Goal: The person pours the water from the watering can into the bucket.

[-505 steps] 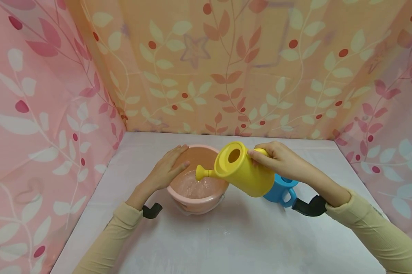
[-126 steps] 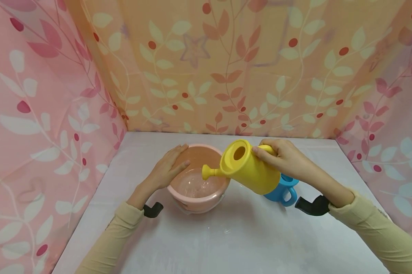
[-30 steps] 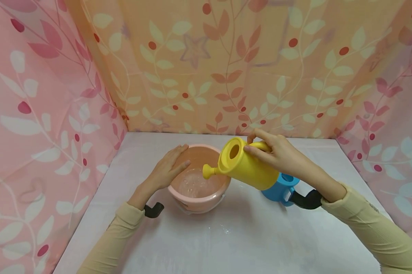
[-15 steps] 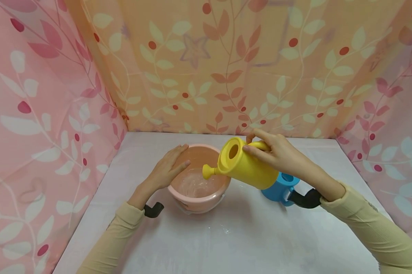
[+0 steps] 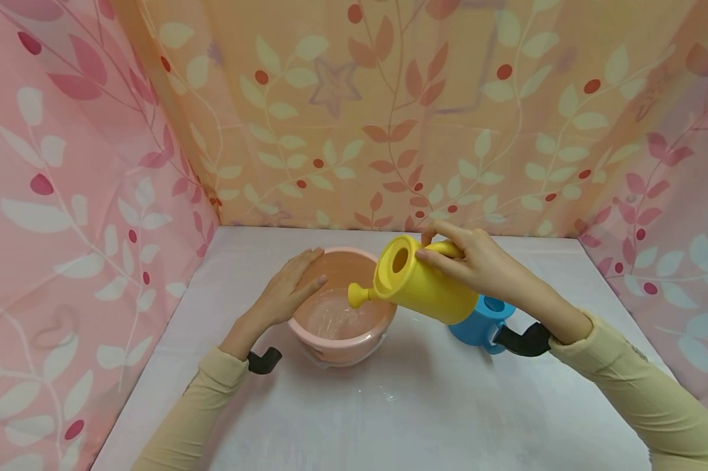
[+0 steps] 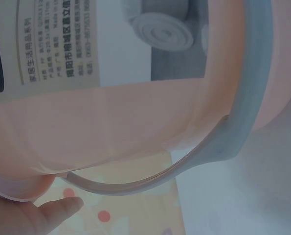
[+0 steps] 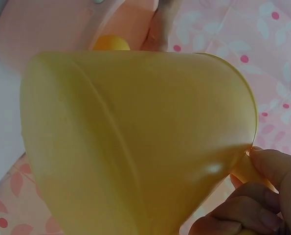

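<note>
A pink plastic bowl (image 5: 356,340) with water in it stands left of the table's middle. My left hand (image 5: 286,288) lies flat against its left rim, fingers straight; the left wrist view shows the bowl's wall (image 6: 111,122) close up with a label on it. My right hand (image 5: 477,265) grips the handle of a yellow watering can (image 5: 427,284), tilted with its spout (image 5: 356,296) over the bowl. In the right wrist view the can's body (image 7: 135,142) fills the frame, with the bowl (image 7: 52,24) beyond it.
A blue cup (image 5: 477,324) with a handle stands on the white table (image 5: 389,418) just behind and below the can, near my right wrist. Pink and orange leaf-patterned curtains (image 5: 389,118) wall in the table on three sides.
Over the last second nothing has visibly moved. Against the older frames, the right hand's grip on the can's handle has shifted and my forefinger now points up.
</note>
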### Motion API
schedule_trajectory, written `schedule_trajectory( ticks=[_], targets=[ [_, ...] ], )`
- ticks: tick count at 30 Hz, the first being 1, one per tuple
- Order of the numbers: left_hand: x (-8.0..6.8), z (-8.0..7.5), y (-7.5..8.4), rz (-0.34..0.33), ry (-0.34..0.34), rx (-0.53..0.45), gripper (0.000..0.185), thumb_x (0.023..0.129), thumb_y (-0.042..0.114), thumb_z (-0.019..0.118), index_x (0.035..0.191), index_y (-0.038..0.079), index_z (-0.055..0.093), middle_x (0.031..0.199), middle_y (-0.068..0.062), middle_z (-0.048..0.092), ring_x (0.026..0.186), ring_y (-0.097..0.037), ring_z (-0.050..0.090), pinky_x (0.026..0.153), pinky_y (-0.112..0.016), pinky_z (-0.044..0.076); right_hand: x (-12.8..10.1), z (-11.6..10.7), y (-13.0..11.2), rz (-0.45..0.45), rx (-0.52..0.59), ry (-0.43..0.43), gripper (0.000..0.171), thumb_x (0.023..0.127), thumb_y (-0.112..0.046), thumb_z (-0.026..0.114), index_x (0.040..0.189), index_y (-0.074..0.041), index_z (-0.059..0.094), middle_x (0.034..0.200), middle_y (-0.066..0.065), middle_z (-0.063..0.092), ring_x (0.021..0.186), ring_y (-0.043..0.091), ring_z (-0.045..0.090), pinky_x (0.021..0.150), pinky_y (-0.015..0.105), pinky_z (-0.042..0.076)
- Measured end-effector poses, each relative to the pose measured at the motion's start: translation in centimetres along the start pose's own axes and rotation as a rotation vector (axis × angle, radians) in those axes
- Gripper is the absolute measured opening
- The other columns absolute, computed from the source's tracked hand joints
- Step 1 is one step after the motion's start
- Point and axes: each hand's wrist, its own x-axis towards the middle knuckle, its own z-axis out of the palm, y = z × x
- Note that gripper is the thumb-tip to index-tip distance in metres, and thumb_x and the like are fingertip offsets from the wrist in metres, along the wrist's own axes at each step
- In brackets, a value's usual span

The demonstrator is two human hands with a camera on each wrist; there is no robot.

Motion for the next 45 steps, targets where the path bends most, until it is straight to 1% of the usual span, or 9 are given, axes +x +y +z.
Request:
schedule_trajectory(
  ticks=[7, 14, 19, 23, 28, 32, 39, 45],
  targets=[
    [0.06, 0.06, -0.08, 0.013, 0.010, 0.001, 0.063, 0.094, 0.055, 0.038, 0.147, 0.023, 0.026, 0.152, 0.001, 0.026, 0.141, -0.025, 0.020, 0.110, -0.054, 0.021, -0.02, 0.03, -0.01, -0.009, 0.002, 0.004, 0.021, 0.091, -0.035, 0.058, 0.101, -0.017, 0.052, 0.057, -0.001, 0.037, 0.053, 0.016, 0.043, 0.049, 0.023, 0.037],
    [0.03, 0.06, 0.03, 0.015, 0.011, -0.005, 0.062, 0.094, 0.054, 0.039, 0.147, 0.022, 0.027, 0.152, -0.002, 0.027, 0.141, -0.022, 0.018, 0.111, -0.053, 0.020, -0.05, 0.06, 0.08, -0.011, 0.004, 0.006, 0.020, 0.091, -0.034, 0.058, 0.101, -0.018, 0.053, 0.057, -0.001, 0.038, 0.054, 0.016, 0.044, 0.050, 0.023, 0.038],
    [0.02, 0.07, 0.09, 0.014, 0.013, -0.008, 0.063, 0.094, 0.054, 0.039, 0.147, 0.022, 0.027, 0.152, -0.003, 0.027, 0.141, -0.022, 0.018, 0.111, -0.053, 0.019, -0.05, 0.07, 0.11, -0.021, 0.007, 0.010, 0.019, 0.091, -0.033, 0.058, 0.101, -0.018, 0.053, 0.057, -0.001, 0.038, 0.054, 0.016, 0.044, 0.050, 0.022, 0.039],
    [0.04, 0.10, 0.03, 0.020, 0.015, -0.007, 0.062, 0.094, 0.053, 0.039, 0.147, 0.022, 0.027, 0.152, -0.003, 0.028, 0.141, -0.024, 0.019, 0.110, -0.054, 0.020, -0.07, 0.10, 0.11, -0.025, 0.006, 0.013, 0.019, 0.091, -0.033, 0.059, 0.101, -0.018, 0.053, 0.057, -0.002, 0.038, 0.054, 0.015, 0.044, 0.050, 0.022, 0.039],
    [0.04, 0.12, 0.01, 0.021, 0.018, -0.004, 0.063, 0.094, 0.054, 0.039, 0.147, 0.022, 0.027, 0.152, -0.001, 0.027, 0.141, -0.025, 0.020, 0.110, -0.054, 0.020, -0.17, 0.16, 0.11, -0.028, 0.003, 0.022, 0.018, 0.090, -0.033, 0.060, 0.100, -0.019, 0.053, 0.056, -0.003, 0.037, 0.053, 0.015, 0.043, 0.049, 0.022, 0.038],
    [0.01, 0.11, 0.03, 0.023, 0.018, -0.004, 0.063, 0.094, 0.054, 0.039, 0.147, 0.021, 0.027, 0.152, -0.004, 0.027, 0.140, -0.026, 0.020, 0.110, -0.053, 0.020, -0.16, 0.14, 0.10, -0.024, 0.006, 0.019, 0.019, 0.090, -0.033, 0.060, 0.100, -0.019, 0.053, 0.056, -0.002, 0.037, 0.053, 0.015, 0.043, 0.049, 0.022, 0.039],
    [-0.05, 0.08, 0.06, 0.001, 0.010, -0.004, 0.063, 0.094, 0.055, 0.038, 0.147, 0.024, 0.027, 0.152, 0.002, 0.025, 0.141, -0.021, 0.018, 0.111, -0.052, 0.019, -0.14, 0.12, 0.03, -0.023, 0.000, 0.016, 0.019, 0.091, -0.034, 0.059, 0.101, -0.019, 0.053, 0.056, -0.003, 0.036, 0.053, 0.015, 0.042, 0.049, 0.022, 0.037],
    [-0.07, 0.08, 0.09, 0.006, 0.010, -0.009, 0.063, 0.094, 0.055, 0.039, 0.147, 0.023, 0.027, 0.152, 0.002, 0.025, 0.141, -0.021, 0.017, 0.111, -0.052, 0.019, -0.22, 0.16, 0.01, -0.023, 0.002, 0.018, 0.018, 0.090, -0.033, 0.059, 0.100, -0.019, 0.053, 0.056, -0.003, 0.037, 0.052, 0.015, 0.043, 0.049, 0.022, 0.038]
  ],
)
